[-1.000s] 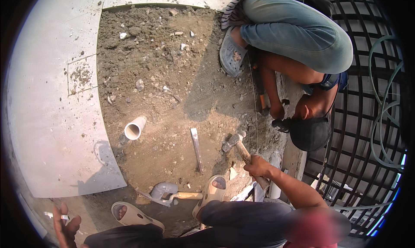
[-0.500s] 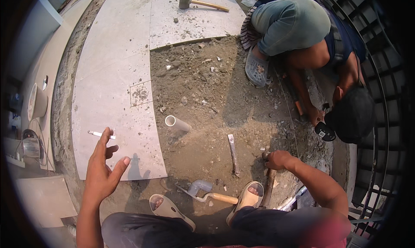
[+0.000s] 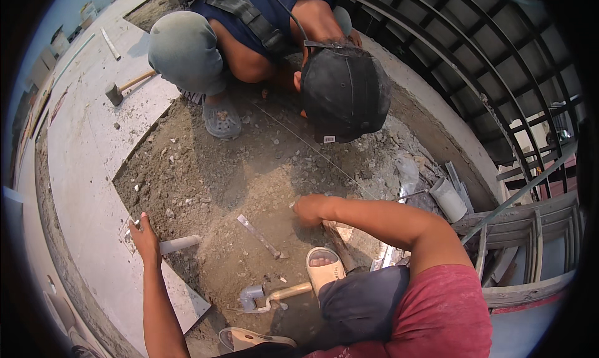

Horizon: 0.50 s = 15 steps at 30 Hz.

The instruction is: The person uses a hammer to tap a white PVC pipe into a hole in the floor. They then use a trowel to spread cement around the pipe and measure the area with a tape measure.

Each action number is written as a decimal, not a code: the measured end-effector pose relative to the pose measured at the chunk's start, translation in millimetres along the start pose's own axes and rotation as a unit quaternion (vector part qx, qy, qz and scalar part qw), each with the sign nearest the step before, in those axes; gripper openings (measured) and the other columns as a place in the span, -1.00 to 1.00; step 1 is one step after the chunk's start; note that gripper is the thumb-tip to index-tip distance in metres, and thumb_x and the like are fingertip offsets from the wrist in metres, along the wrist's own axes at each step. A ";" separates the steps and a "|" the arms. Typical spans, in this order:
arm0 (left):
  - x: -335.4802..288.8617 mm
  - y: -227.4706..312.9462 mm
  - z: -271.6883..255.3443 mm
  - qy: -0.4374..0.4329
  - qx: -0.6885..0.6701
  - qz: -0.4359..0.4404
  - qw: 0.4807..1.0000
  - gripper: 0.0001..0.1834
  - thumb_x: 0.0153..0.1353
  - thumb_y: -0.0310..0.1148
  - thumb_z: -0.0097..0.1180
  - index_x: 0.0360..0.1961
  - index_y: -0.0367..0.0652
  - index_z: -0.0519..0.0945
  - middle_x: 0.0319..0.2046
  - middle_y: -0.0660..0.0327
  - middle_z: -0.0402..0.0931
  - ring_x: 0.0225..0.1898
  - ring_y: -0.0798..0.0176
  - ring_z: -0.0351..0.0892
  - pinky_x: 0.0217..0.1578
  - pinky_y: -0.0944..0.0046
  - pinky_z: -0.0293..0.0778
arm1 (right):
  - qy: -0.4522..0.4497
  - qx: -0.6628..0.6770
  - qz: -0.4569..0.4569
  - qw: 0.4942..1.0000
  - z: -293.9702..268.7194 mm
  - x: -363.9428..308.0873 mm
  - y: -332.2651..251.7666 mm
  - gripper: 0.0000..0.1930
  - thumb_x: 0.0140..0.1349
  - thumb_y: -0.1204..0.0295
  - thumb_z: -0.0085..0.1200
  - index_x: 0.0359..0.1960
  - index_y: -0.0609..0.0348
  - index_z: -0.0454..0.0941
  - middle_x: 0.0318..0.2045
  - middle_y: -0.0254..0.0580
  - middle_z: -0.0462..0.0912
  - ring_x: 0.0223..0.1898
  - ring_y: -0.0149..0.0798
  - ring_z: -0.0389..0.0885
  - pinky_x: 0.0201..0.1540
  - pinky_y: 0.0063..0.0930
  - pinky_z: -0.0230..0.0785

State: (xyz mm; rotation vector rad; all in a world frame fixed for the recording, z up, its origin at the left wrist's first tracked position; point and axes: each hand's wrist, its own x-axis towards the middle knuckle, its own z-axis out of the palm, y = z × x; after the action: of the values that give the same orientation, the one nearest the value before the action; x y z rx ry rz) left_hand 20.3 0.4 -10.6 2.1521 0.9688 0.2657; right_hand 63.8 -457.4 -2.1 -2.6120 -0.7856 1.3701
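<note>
The hands are well apart, either side of the chisel (image 3: 258, 236), which lies flat on the soil (image 3: 218, 264), perhaps to stay within reach. Left of it, the left hand (image 3: 145, 239) overlaps the pipe (image 3: 181, 244); contact and finger closure cannot be told. Right of and beyond it, the right hand (image 3: 310, 209) is low over the soil, its grip hidden, near a wooden handle (image 3: 339, 244). Nearer than the chisel, the trowel (image 3: 290, 292) lies by a shoe (image 3: 325, 270), seemingly set aside to free the hands.
</note>
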 end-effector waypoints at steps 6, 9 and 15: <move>13.6 -8.9 1.4 -0.018 -0.035 -0.068 0.997 -0.08 0.28 0.11 0.07 0.33 -0.52 0.14 -0.35 0.18 0.42 -0.44 0.34 0.35 -0.34 0.32 0.34 | 0.013 0.048 0.068 0.996 20.5 -13.2 106.2 -0.67 0.06 0.33 -0.01 -0.43 0.42 0.65 -0.38 0.22 0.67 -0.26 0.14 0.68 -0.21 -0.10 0.49; 12.8 -5.1 -3.2 -0.009 -0.020 -0.073 0.997 -0.09 0.27 0.12 0.07 0.31 -0.52 0.18 -0.35 0.15 0.44 -0.40 0.30 0.39 -0.32 0.27 0.35 | 0.041 0.006 0.103 0.994 16.6 -27.0 139.6 -0.66 0.06 0.31 -0.03 -0.43 0.41 0.66 -0.39 0.23 0.67 -0.27 0.17 0.67 -0.17 -0.11 0.48; 11.1 -2.6 -0.2 -0.009 0.010 -0.089 0.996 -0.05 0.23 0.16 0.08 0.32 -0.51 0.18 -0.12 -0.04 0.51 -0.14 0.11 0.51 -0.08 0.16 0.40 | 0.013 0.018 0.093 0.995 17.9 -7.4 122.7 -0.67 0.03 0.35 0.02 -0.32 0.39 0.67 -0.28 0.23 0.67 -0.18 0.14 0.67 -0.07 -0.15 0.50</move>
State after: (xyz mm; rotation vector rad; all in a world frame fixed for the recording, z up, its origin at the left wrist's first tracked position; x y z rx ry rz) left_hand 26.4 9.5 -13.5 2.0673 1.1499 0.1508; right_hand 95.3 -569.6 -44.8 -2.7272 -0.5201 1.3749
